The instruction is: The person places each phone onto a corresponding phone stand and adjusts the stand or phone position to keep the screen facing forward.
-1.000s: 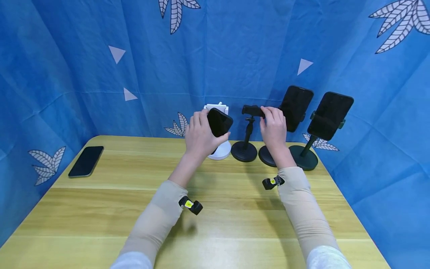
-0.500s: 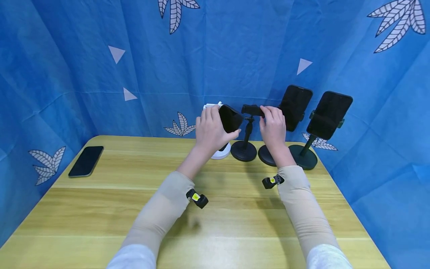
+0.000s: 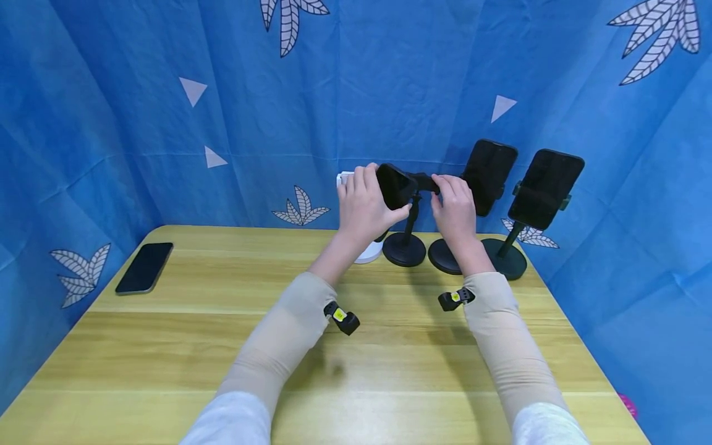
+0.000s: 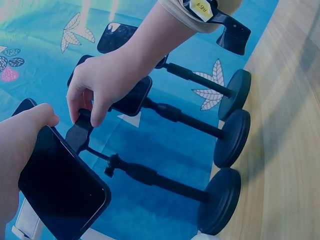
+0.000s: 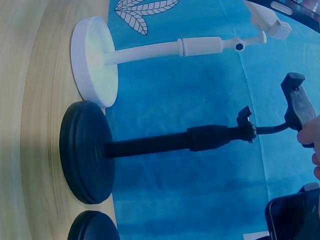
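Observation:
My left hand (image 3: 364,207) grips a dark smartphone (image 3: 395,185) by its edges, tilted in the air. In the left wrist view the phone (image 4: 65,185) shows its black screen. Just to the right, a black phone stand (image 3: 404,249) stands upright on the table. Its clamp (image 3: 425,182) has one end pinched by my right hand (image 3: 455,207), thumb on one side and fingers on the other. The clamp (image 5: 301,105) holds no phone in the right wrist view. From the head view the phone partly covers the clamp; whether they touch, I cannot tell.
A white phone stand (image 5: 92,60) is left of the black one, mostly behind my left hand. To the right, two dark stands carry phones, one black phone (image 3: 489,176) and another phone (image 3: 547,188). Another smartphone (image 3: 144,267) lies at the table's far left.
My left hand has carried the phone rightward and slightly up, from before the white stand to the black stand's clamp. The right hand has stayed at the clamp.

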`<move>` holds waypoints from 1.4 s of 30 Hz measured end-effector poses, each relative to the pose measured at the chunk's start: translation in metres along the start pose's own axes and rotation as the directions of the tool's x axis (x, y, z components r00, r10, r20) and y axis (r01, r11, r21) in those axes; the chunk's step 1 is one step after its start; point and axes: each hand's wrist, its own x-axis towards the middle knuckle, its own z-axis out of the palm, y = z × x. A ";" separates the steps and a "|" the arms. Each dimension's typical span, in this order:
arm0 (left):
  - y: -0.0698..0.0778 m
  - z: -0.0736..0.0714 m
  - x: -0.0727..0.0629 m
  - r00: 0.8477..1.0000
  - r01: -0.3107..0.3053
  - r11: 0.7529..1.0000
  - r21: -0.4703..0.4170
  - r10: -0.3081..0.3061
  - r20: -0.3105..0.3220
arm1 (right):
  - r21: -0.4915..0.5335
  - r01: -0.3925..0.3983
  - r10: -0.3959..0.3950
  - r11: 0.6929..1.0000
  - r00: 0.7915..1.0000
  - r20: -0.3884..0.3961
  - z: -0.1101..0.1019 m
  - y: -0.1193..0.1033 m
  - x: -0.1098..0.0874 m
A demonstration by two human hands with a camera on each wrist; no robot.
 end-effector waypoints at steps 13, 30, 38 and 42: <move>0.013 0.005 0.014 0.996 0.053 0.993 -0.104 -0.046 0.070 | -0.021 0.049 -0.049 0.999 0.999 0.007 -0.005 0.005 0.001; 0.026 0.019 0.036 0.998 -0.036 0.998 -0.054 0.038 0.050 | -0.061 0.078 -0.079 0.995 0.997 -0.020 -0.005 0.010 -0.001; 0.028 0.027 0.044 0.997 -0.064 0.998 -0.014 0.064 0.034 | -0.060 0.093 -0.094 0.994 0.996 -0.010 -0.006 0.010 -0.001; 0.030 0.029 0.047 0.996 -0.058 0.998 -0.026 0.060 0.068 | -0.051 0.096 -0.097 0.994 0.995 -0.016 -0.006 0.010 -0.001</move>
